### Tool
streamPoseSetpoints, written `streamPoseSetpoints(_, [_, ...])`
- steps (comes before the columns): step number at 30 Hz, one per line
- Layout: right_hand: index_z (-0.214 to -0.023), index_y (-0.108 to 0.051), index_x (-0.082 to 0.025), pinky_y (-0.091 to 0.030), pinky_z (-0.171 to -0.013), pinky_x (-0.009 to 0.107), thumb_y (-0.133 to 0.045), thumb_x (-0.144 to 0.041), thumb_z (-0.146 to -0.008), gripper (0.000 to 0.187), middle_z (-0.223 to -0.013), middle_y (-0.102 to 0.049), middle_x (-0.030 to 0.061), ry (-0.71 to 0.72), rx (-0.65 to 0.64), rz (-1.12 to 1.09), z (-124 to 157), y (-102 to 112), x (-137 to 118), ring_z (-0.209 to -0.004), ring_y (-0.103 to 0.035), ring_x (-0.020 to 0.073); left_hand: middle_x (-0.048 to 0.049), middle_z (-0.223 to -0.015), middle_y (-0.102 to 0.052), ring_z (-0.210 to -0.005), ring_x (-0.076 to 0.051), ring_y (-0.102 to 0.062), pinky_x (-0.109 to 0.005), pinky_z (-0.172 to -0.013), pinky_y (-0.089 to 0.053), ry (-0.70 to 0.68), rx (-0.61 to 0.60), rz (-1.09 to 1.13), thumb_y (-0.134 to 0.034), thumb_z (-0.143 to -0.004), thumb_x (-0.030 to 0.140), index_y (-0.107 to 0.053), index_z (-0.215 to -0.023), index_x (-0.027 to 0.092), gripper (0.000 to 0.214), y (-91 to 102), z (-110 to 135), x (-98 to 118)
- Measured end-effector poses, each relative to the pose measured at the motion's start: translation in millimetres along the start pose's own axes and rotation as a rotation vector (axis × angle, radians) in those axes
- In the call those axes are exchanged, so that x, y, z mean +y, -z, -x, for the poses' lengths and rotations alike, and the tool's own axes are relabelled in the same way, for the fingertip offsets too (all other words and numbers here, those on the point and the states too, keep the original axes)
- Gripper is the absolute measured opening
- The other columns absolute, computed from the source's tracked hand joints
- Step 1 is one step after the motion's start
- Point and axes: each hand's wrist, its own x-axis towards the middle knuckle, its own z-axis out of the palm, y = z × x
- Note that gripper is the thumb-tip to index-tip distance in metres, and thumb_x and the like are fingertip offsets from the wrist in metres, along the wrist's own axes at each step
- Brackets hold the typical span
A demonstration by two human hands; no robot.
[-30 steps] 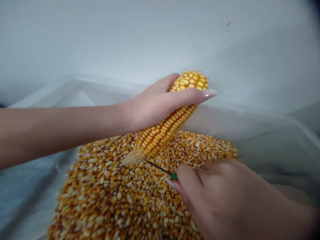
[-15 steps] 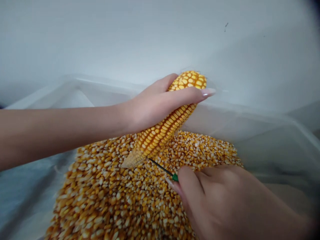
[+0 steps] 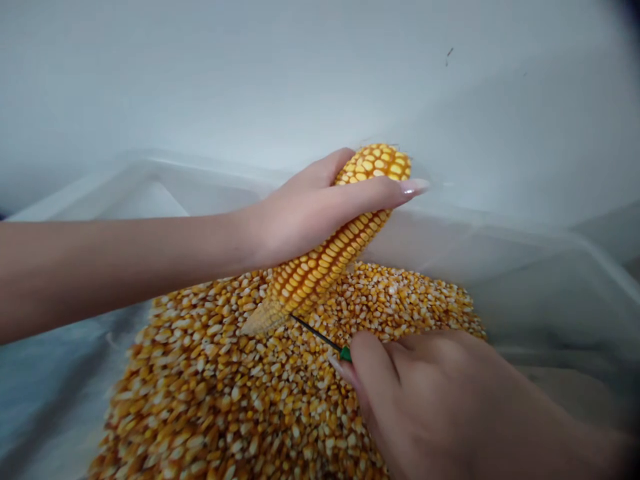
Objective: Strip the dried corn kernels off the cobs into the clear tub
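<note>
A yellow corn cob (image 3: 325, 260) leans at a slant over the loose kernels, its pale bare tip at the lower left. My left hand (image 3: 320, 207) is wrapped round its upper part, thumb across the front. Closed round the green handle of a screwdriver (image 3: 320, 335), my right hand (image 3: 425, 393) is at the lower right. The tool's thin dark shaft reaches the kernel rows just above the cob's pale tip. Most of the handle is hidden in my fingers, and the shaft's very end is hard to make out.
Loose corn kernels (image 3: 240, 413) lie thick in a translucent plastic bin (image 3: 540, 267) under both hands. The bin's far wall rises behind the cob. Beyond it stands a pale wall (image 3: 250, 80) with a small dark mark.
My right hand and the screwdriver have shifted slightly left, bringing the shaft closer against the cob near its pale tip. The left hand keeps its grip on the cob, nearly still.
</note>
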Motion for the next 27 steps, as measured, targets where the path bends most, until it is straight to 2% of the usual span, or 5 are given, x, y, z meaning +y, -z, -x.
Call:
streamPoseSetpoints(5, [-0.055, -0.050, -0.018, -0.012, -0.022, 0.027, -0.046, -0.014, -0.056, 0.006, -0.041, -0.040, -0.0048, 0.045, -0.089, -0.019, -1.6, -1.1, 1.9, -0.024, -0.031, 0.0098, -0.0007, -0.097, -0.060, -0.087, -0.025, -0.060, -0.032, -0.057, -0.047, -0.024, 0.016, -0.042, -0.048, -0.077, 0.053, -0.053, -0.100, 0.030, 0.033, 4.5, 0.9, -5.3])
streamPoseSetpoints(11, [-0.061, -0.048, -0.019, -0.009, -0.030, 0.027, -0.050, -0.022, -0.061, 0.004, -0.049, -0.048, -0.0015, 0.068, -0.221, 0.012, -1.2, -4.7, 6.2, -0.031, -0.037, 0.0107, -0.0018, -0.093, -0.060, -0.083, -0.025, -0.060, -0.035, -0.060, -0.048, -0.054, -0.007, -0.039, -0.048, -0.075, 0.055, -0.052, -0.102, 0.027, 0.039, 9.2, 2.0, -6.8])
streamPoseSetpoints(18, [-0.075, -0.045, -0.019, -0.015, -0.033, 0.025, -0.051, -0.012, -0.071, 0.010, -0.049, -0.050, -0.0034, 0.088, -0.371, 0.047, -12.0, -4.2, 21.6, -0.032, -0.039, 0.0108, -0.0022, -0.092, -0.060, -0.084, -0.026, -0.059, -0.037, -0.060, -0.046, 0.004, 0.010, -0.073, -0.049, -0.074, 0.055, -0.053, -0.101, 0.028, 0.038, 7.1, 2.0, -1.7])
streamPoseSetpoints(21, [-0.077, -0.046, -0.018, -0.021, -0.037, 0.023, -0.049, -0.017, -0.079, 0.003, -0.049, -0.051, -0.0033, 0.143, -0.405, 0.091, -17.6, -0.8, 31.6, -0.036, -0.043, 0.0097, -0.0022, -0.091, -0.060, -0.085, -0.026, -0.058, -0.039, -0.063, -0.046, -0.007, 0.005, -0.094, -0.049, -0.074, 0.055, -0.052, -0.102, 0.028, 0.039, 7.3, 1.9, -2.9])
streamPoseSetpoints(27, [-0.083, -0.052, -0.016, -0.036, -0.051, 0.018, -0.033, -0.028, -0.088, 0.023, -0.058, -0.055, -0.0067, 0.146, -0.427, 0.094, -27.7, 4.1, 47.8, -0.047, -0.051, 0.0046, -0.0008, -0.087, -0.060, -0.092, -0.027, -0.056, -0.039, -0.071, -0.046, -0.072, 0.016, -0.158, -0.051, -0.071, 0.055, -0.053, -0.100, 0.026, 0.041, 7.2, 1.2, -1.9])
